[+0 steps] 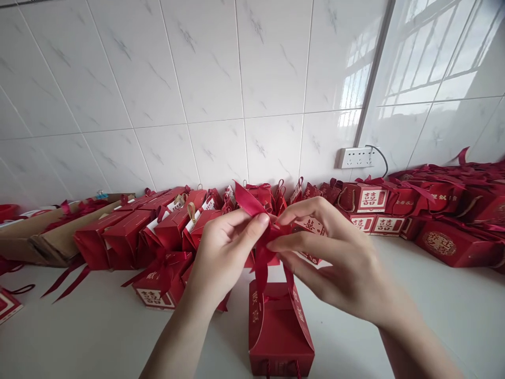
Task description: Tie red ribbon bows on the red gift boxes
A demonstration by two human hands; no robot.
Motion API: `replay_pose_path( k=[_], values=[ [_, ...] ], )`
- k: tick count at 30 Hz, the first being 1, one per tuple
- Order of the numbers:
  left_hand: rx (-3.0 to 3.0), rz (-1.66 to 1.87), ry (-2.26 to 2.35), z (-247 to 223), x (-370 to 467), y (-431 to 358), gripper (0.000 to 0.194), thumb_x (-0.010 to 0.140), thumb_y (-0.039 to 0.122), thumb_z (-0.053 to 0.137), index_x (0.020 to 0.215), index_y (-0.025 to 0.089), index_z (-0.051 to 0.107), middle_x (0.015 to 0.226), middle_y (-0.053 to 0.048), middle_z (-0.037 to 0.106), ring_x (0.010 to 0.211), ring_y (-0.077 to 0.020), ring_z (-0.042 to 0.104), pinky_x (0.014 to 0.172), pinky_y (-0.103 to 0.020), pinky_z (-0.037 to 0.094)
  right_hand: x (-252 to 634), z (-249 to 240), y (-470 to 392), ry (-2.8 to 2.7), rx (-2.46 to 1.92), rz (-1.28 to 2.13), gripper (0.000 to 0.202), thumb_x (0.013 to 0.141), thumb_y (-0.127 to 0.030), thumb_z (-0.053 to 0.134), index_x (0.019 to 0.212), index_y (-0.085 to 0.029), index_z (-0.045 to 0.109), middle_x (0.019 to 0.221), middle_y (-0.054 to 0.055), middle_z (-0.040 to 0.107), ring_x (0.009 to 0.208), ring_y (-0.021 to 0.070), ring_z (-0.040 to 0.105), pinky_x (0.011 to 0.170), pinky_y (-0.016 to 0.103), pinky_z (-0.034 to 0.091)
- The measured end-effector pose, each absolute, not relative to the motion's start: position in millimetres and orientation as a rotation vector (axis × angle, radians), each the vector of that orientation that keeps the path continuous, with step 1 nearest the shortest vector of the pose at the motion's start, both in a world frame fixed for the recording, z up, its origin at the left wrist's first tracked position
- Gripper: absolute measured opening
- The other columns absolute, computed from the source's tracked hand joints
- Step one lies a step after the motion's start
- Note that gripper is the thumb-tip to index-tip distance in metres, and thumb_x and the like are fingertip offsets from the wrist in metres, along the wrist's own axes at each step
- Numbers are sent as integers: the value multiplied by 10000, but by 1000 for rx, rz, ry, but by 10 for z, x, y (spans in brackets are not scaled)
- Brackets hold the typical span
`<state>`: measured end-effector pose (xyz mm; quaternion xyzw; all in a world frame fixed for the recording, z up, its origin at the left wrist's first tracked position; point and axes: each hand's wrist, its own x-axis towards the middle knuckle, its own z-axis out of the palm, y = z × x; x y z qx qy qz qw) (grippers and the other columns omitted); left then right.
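A small red gift box (282, 329) with gold lettering stands on the white table in front of me. A dark red ribbon (261, 266) rises from its top, and both my hands are on it above the box. Thumb and fingers of my left hand (229, 247) pinch the ribbon, one pointed end sticking up past them. From the other side, my right hand (335, 258) has its thumb and fingertips closed on the ribbon. The spot where the ribbon strands cross is partly covered by my fingers.
Rows of red boxes (130, 231) line the back left, beside an open cardboard box (31, 239). More red boxes (457, 242) are stacked at the right. A ribboned box (163, 281) stands left of my left forearm. A power strip (357, 158) is on the tiled wall.
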<state>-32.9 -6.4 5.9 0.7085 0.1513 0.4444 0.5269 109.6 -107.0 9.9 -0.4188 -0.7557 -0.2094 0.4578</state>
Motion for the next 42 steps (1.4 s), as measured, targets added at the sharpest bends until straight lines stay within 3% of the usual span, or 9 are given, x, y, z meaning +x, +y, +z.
replay_pose_path(
  k=[3, 8, 15, 19, 25, 28, 31, 36, 42],
  values=[
    [1699, 1065, 333, 77, -336, -63, 239, 833, 406, 630, 768, 182, 684, 673, -2, 609, 676, -111, 574, 560, -176, 457, 1089, 102, -1066, -1888, -1050, -491, 135, 837, -117, 581, 935, -154, 667, 1051, 105, 536, 971, 190, 563, 767, 325, 521],
    [1712, 1056, 262, 92, -331, -79, 203, 845, 372, 627, 893, 199, 721, 758, -21, 679, 745, -132, 629, 626, -193, 511, 1080, 85, -1042, -1796, -1118, -428, 64, 852, -140, 602, 813, -177, 568, 946, 62, 563, 886, 158, 584, 732, 290, 520],
    [1811, 1059, 276, 106, -350, -126, 205, 849, 363, 620, 919, 208, 735, 791, -30, 717, 733, -131, 662, 678, -203, 548, 1091, 80, -1050, -1654, -1257, -53, 241, 852, -191, 630, 1037, -242, 486, 895, 7, 634, 783, 140, 642, 635, 241, 541],
    [1894, 1117, 337, 151, -355, -147, 202, 864, 343, 599, 904, 192, 727, 813, -37, 716, 764, -143, 664, 676, -208, 546, 1087, 112, -1044, -1680, -1323, -191, 74, 864, -155, 591, 868, -212, 543, 797, 1, 640, 677, 118, 614, 575, 229, 490],
    [1975, 1090, 289, 148, -347, -131, 186, 877, 326, 577, 858, 195, 707, 916, -44, 696, 888, -158, 651, 693, -201, 536, 1067, 84, -1009, -1605, -1432, -506, 154, 780, -72, 543, 739, -199, 464, 717, -5, 582, 566, 105, 534, 461, 218, 382],
    [1991, 1048, 231, 139, -346, -119, 172, 878, 311, 578, 841, 197, 702, 982, -42, 682, 962, -162, 634, 748, -202, 533, 1061, 73, -1012, -1567, -1442, -422, 139, 775, -99, 544, 763, -204, 453, 688, -14, 603, 549, 110, 559, 460, 216, 393],
    [1983, 1006, 233, 150, -353, -121, 184, 885, 323, 567, 846, 198, 696, 936, -39, 689, 896, -153, 644, 710, -200, 533, 1050, 80, -1027, -1531, -1406, -222, 165, 770, -93, 546, 755, -215, 436, 655, -31, 601, 567, 114, 590, 490, 210, 436],
    [1958, 1012, 250, 198, -386, -141, 189, 884, 327, 569, 866, 207, 714, 784, -18, 685, 757, -123, 642, 649, -175, 524, 1036, 115, -1068, -1513, -1278, 36, 115, 798, -122, 589, 748, -208, 534, 747, -13, 631, 686, 118, 615, 608, 218, 501],
    [1866, 1004, 342, 187, -396, -133, 222, 858, 374, 599, 868, 181, 707, 861, -57, 711, 795, -163, 667, 612, -195, 533, 1055, 145, -1123, -1513, -1211, 205, 31, 843, -239, 625, 849, -211, 638, 808, 8, 647, 744, 130, 614, 644, 225, 512]
  ],
)
